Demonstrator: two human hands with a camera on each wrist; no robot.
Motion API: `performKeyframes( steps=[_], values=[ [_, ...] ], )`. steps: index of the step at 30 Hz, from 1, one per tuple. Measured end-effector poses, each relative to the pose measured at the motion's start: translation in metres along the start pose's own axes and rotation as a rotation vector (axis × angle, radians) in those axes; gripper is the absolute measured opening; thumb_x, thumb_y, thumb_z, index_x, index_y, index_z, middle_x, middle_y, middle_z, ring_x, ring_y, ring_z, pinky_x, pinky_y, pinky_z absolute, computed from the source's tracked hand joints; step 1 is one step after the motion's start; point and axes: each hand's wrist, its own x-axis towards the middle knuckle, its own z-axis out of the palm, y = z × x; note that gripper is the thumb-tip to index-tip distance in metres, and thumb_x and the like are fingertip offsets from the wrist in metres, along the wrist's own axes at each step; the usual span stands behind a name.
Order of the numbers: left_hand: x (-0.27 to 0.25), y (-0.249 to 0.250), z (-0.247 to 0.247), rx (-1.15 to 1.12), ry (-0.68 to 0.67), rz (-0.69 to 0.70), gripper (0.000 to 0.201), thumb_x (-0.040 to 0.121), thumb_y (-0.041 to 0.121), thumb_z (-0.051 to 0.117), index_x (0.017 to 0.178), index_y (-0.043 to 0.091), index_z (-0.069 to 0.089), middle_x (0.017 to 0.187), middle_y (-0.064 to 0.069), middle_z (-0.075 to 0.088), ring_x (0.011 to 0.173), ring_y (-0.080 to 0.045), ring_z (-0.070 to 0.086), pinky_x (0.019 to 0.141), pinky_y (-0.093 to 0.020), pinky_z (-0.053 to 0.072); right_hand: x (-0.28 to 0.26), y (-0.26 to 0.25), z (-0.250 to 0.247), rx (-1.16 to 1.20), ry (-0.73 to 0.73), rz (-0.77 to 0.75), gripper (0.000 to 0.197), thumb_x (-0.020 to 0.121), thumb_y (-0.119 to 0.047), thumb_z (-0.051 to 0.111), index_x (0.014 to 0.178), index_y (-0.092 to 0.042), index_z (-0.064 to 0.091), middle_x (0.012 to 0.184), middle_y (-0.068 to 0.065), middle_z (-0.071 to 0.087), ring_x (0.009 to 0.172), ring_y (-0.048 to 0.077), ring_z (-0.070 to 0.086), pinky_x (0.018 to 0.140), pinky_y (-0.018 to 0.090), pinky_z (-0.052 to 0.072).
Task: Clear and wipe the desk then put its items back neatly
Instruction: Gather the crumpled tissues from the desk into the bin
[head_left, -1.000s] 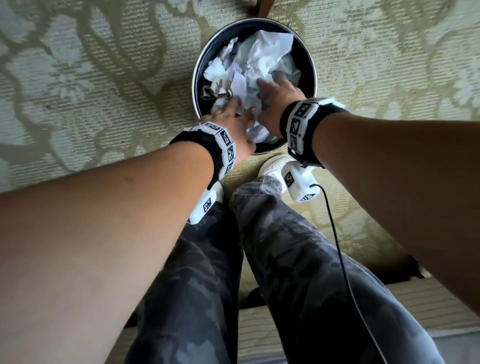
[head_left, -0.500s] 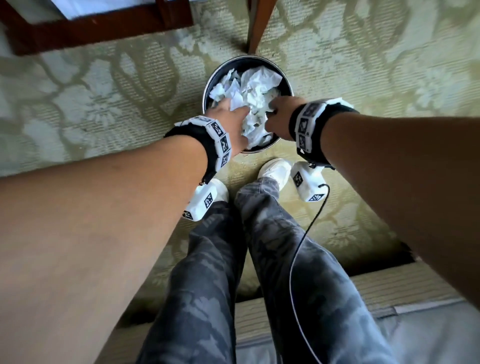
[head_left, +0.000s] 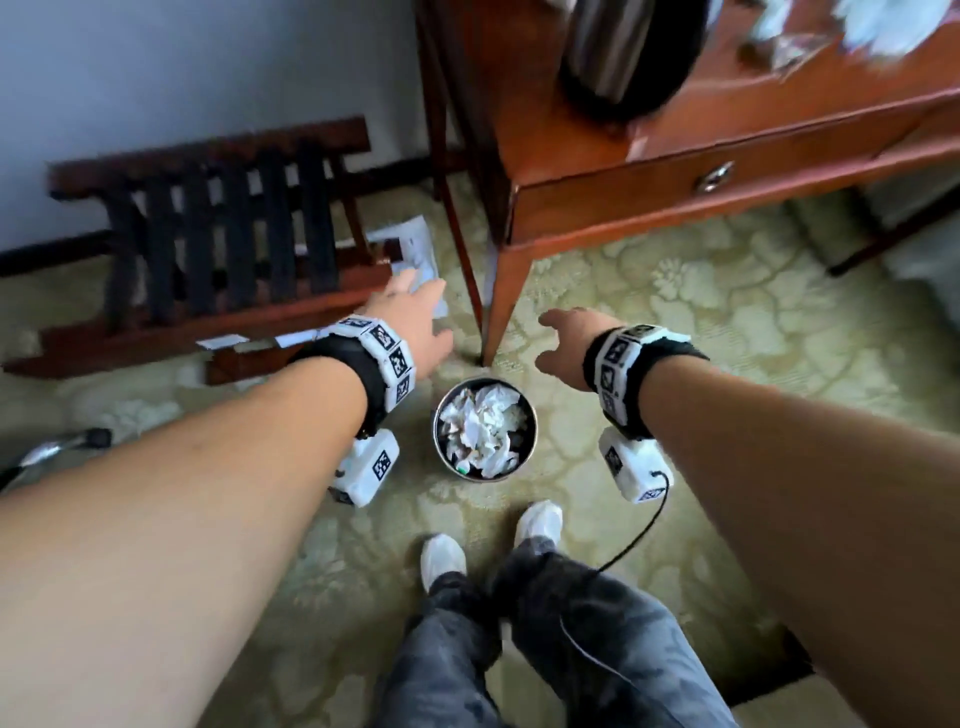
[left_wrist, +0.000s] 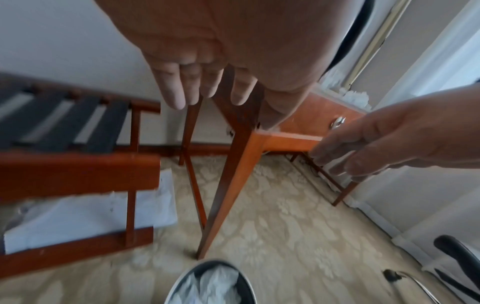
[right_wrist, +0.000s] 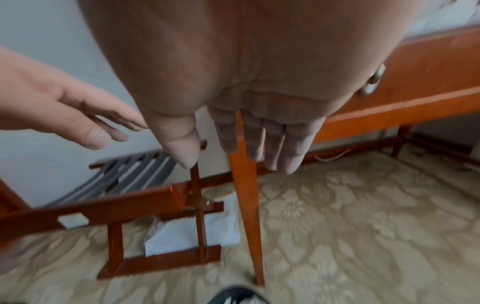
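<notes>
Both hands hang empty over a full bin beside the worktop.

From the left: one wooden luggage rack (head_left: 208, 249) with a white sheet (head_left: 415, 249) under it, the left hand (head_left: 415, 322) with fingers straight and slack, one round metal bin (head_left: 485, 435) on the carpet (head_left: 675, 322) packed with crumpled white paper (head_left: 480, 428), the right hand (head_left: 569, 340) spread loose, then one reddish worktop (head_left: 675, 156) carrying a blurred steel kettle (head_left: 618, 52).

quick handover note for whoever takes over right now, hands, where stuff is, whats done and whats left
Left hand: open, empty, in the air.
Right hand: open, empty, in the air.
Bin: on the carpet by the desk leg, filled with crumpled paper.
Desk: kettle and other blurred items still on top.
Done: paper binned.
Left: clear the desk, wipe it, put items back neatly.
</notes>
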Motion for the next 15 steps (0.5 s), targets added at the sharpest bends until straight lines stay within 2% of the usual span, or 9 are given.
performKeyframes(
  steps=[4,8,11,15],
  values=[
    [-0.031,0.032,-0.099,0.011,0.132,0.006,0.075,0.093,0.047,0.056,0.159,0.028,0.026,0.169,-0.007,0.01,0.149,-0.036,0.029,0.12,-0.046,0.032,-0.061,0.009,-0.088,0.01,0.131,0.006,0.065,0.092,-0.039,0.064,0.151,-0.021,0.043,0.145,0.012,0.054,0.126,0.034,0.057,0.098,0.039,0.05],
    [-0.052,0.098,-0.182,0.031,0.269,0.087,0.077,0.093,0.049,0.055,0.159,0.029,0.024,0.169,-0.007,0.012,0.15,-0.036,0.026,0.12,-0.047,0.031,-0.118,0.036,-0.171,-0.03,0.268,-0.016,0.066,0.088,-0.04,0.064,0.148,-0.021,0.043,0.141,0.014,0.051,0.126,0.037,0.056,0.103,0.042,0.049],
    [-0.066,0.158,-0.217,0.037,0.361,0.14,0.076,0.093,0.049,0.056,0.159,0.03,0.024,0.168,-0.006,0.015,0.149,-0.035,0.028,0.119,-0.047,0.032,-0.155,0.075,-0.218,-0.041,0.374,-0.022,0.063,0.092,-0.036,0.06,0.151,-0.022,0.042,0.143,0.013,0.049,0.126,0.038,0.055,0.101,0.043,0.048],
    [-0.084,0.242,-0.236,0.027,0.364,0.191,0.078,0.092,0.049,0.057,0.16,0.029,0.023,0.168,-0.006,0.015,0.149,-0.034,0.03,0.119,-0.045,0.033,-0.215,0.145,-0.255,-0.06,0.445,0.035,0.066,0.092,-0.036,0.061,0.154,-0.025,0.039,0.148,0.01,0.047,0.128,0.033,0.055,0.099,0.043,0.051]
  ],
)
